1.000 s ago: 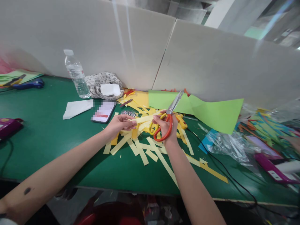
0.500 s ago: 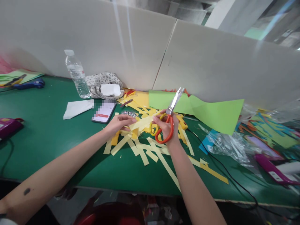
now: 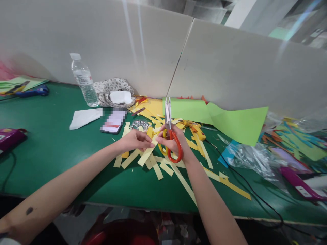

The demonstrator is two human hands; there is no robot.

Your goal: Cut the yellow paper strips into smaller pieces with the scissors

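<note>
Between the fingertips of my left hand [image 3: 135, 140] is a pale yellow paper strip [image 3: 146, 156], tilted down toward the table's front. My right hand [image 3: 178, 143] has a pair of scissors [image 3: 175, 149] with red and yellow handles hooked on it, blades upward and slightly apart. Its thumb and fingertips meet near the strip's upper end; whether they also pinch the strip I cannot tell. Under both hands lie several loose yellow paper strips [image 3: 184, 182]. A round clear dish of small beads or sequins [image 3: 140, 125] sits just behind my left hand.
A yellow glue gun [image 3: 198, 131] with a black cord lies right of my hands. Behind are green paper sheets [image 3: 237, 124]. Left stand a water bottle [image 3: 85, 81] and a phone [image 3: 113, 120]. Clear plastic wrapping [image 3: 255, 161] and a purple device [image 3: 301, 185] lie right.
My right hand has moved left with the scissors, which now point nearly straight up. The strip has turned, its free end now slanting down toward the front. My left hand has shifted slightly right.
</note>
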